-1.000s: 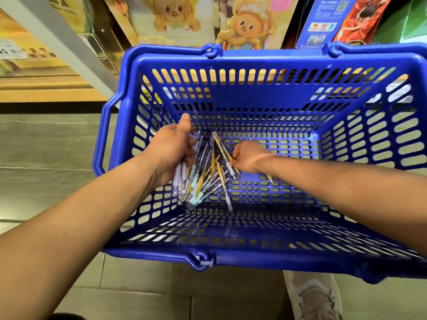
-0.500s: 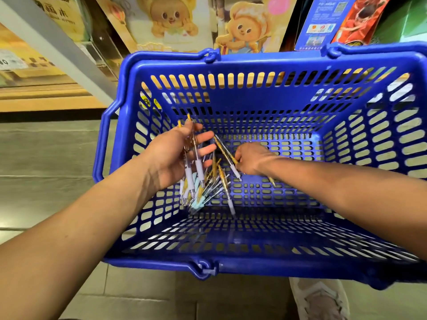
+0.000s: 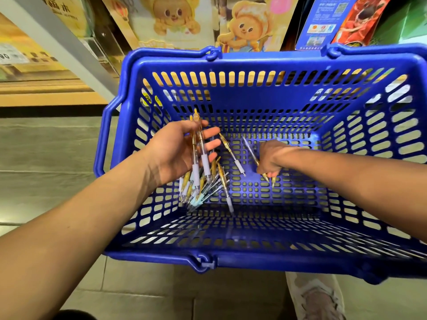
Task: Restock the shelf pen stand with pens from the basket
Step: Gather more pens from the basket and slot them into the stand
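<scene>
Roughly upright, left hand (image 3: 171,154) holds pens (image 3: 199,144) tip-down.

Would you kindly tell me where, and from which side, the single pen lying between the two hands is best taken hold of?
Pinch the single pen at mid-barrel, across its thin width, coming straight down from above. It appears to lie slanted on the basket floor, apart from the pile, and the tall walls block any sideways approach.
</scene>
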